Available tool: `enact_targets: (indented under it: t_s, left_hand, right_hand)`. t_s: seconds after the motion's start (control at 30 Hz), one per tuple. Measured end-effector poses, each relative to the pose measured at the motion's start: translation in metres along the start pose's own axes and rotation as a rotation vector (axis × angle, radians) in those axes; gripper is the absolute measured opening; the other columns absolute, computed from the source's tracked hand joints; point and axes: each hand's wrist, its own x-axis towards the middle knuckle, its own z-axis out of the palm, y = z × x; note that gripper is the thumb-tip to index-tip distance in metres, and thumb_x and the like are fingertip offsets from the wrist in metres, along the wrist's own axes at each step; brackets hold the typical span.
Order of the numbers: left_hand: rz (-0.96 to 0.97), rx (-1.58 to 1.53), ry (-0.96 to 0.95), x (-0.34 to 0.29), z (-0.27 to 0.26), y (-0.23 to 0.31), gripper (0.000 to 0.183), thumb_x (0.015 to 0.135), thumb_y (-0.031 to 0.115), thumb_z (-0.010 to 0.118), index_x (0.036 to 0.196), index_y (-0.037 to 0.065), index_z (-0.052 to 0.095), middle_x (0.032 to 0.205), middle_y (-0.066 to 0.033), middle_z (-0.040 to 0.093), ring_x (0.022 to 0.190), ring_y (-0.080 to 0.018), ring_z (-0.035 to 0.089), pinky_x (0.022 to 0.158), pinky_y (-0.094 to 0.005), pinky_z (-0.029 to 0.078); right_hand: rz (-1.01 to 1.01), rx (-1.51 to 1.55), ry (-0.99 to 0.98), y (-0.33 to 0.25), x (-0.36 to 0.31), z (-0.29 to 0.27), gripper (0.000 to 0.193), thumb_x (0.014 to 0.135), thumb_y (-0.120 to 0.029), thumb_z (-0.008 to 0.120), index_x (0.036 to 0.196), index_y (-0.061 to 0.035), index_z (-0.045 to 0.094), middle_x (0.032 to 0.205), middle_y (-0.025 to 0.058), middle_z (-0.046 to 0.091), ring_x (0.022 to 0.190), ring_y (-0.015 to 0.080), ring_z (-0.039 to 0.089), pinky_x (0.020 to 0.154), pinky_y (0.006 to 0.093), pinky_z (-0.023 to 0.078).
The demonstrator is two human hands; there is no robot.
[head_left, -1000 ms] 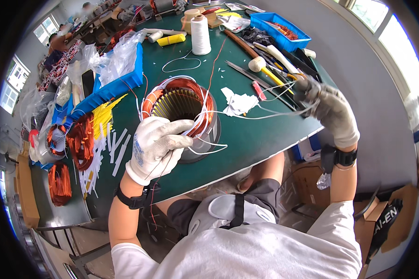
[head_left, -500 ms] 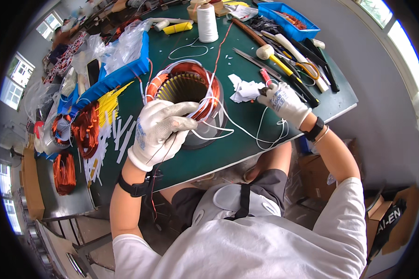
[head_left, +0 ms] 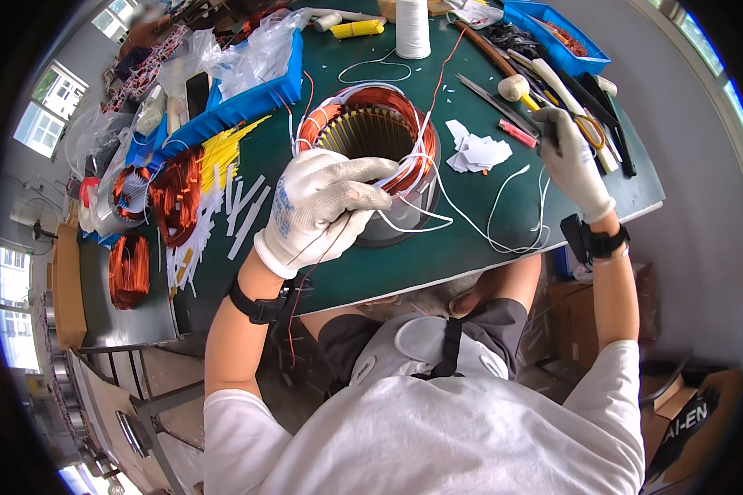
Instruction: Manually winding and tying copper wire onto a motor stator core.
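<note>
A stator [head_left: 363, 136] with copper windings and a yellow-lined slotted bore stands on the green table, white sleeves and cord around its rim. My left hand [head_left: 326, 202], in a white glove, presses against its near left side. Its fingers are pinched on thin wires, and a reddish wire end hangs below the wrist. Farther right, my gloved right hand [head_left: 574, 161] hovers over the tools with its fingers loosely bent and apart, beside the yellow-handled mallet [head_left: 516, 89] and orange-handled scissors [head_left: 590, 132]. A pink-red handled tool [head_left: 518, 132] lies just left of it. White cord [head_left: 504, 243] loops between the stator and that hand.
Torn white paper [head_left: 475, 150] lies right of the stator, with tweezers [head_left: 483, 95] behind it. A thread spool [head_left: 413, 29] stands at the back. Blue bins [head_left: 260, 103] [head_left: 565, 49], copper coils [head_left: 130, 272] and yellow strips [head_left: 223, 153] crowd both sides.
My right hand has moved away from the paper and the pink-red tool, toward the mallet and scissors. My left hand keeps its pinch at the stator. The whole view has shifted slightly.
</note>
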Motion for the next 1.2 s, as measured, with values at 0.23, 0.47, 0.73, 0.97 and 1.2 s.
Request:
enact_targets:
  t_s: [0.23,0.47,0.73,0.97,1.2]
  left_hand:
    - [0.005,0.015,0.000,0.001,0.001,0.000,0.031,0.066,-0.003,0.072,0.090,0.017,0.068,0.104,-0.0079,0.073,0.073,-0.0251,0.066,0.066,-0.0362,0.049]
    - [-0.003,-0.023,0.011,-0.001,0.001,0.001,0.029,0.067,-0.003,0.071,0.089,0.016,0.068,0.106,-0.0076,0.072,0.073,-0.0252,0.066,0.065,-0.0361,0.048]
    - [0.016,0.024,0.009,-0.002,0.000,0.000,0.028,0.067,-0.001,0.071,0.088,0.016,0.068,0.108,-0.0055,0.072,0.071,-0.0239,0.064,0.065,-0.0364,0.047]
    - [-0.002,-0.037,-0.032,-0.005,-0.003,-0.003,0.038,0.064,-0.006,0.071,0.096,0.016,0.070,0.111,-0.0102,0.071,0.077,-0.0259,0.065,0.071,-0.0369,0.049]
    - [-0.010,-0.038,-0.038,-0.006,-0.002,-0.003,0.034,0.065,-0.003,0.070,0.093,0.016,0.071,0.111,-0.0098,0.072,0.075,-0.0246,0.064,0.070,-0.0363,0.048]
  right_hand:
    - [-0.329,-0.059,-0.241,-0.107,-0.034,0.023,0.026,0.083,0.009,0.056,0.107,-0.0006,0.061,0.097,0.0185,0.065,0.088,0.0373,0.064,0.077,0.0393,0.051]
    - [0.336,1.498,-0.190,-0.117,-0.073,0.036,0.036,0.098,-0.019,0.051,0.129,-0.0002,0.048,0.095,0.0073,0.059,0.081,0.0112,0.052,0.072,0.0243,0.043]
    - [0.116,0.931,0.348,-0.122,-0.106,-0.043,0.011,0.090,-0.008,0.058,0.087,-0.0030,0.066,0.091,0.0108,0.065,0.085,0.0220,0.059,0.073,0.0318,0.047]
    - [0.511,-0.108,-0.653,0.007,-0.350,-0.077,0.011,0.082,-0.007,0.061,0.087,-0.0030,0.070,0.087,0.0196,0.069,0.083,0.0394,0.065,0.080,0.0469,0.052]
    - [0.825,-0.575,-1.175,0.024,-0.401,-0.080,0.021,0.078,-0.016,0.066,0.096,-0.0090,0.074,0.091,0.0202,0.070,0.086,0.0367,0.067,0.079,0.0442,0.054]
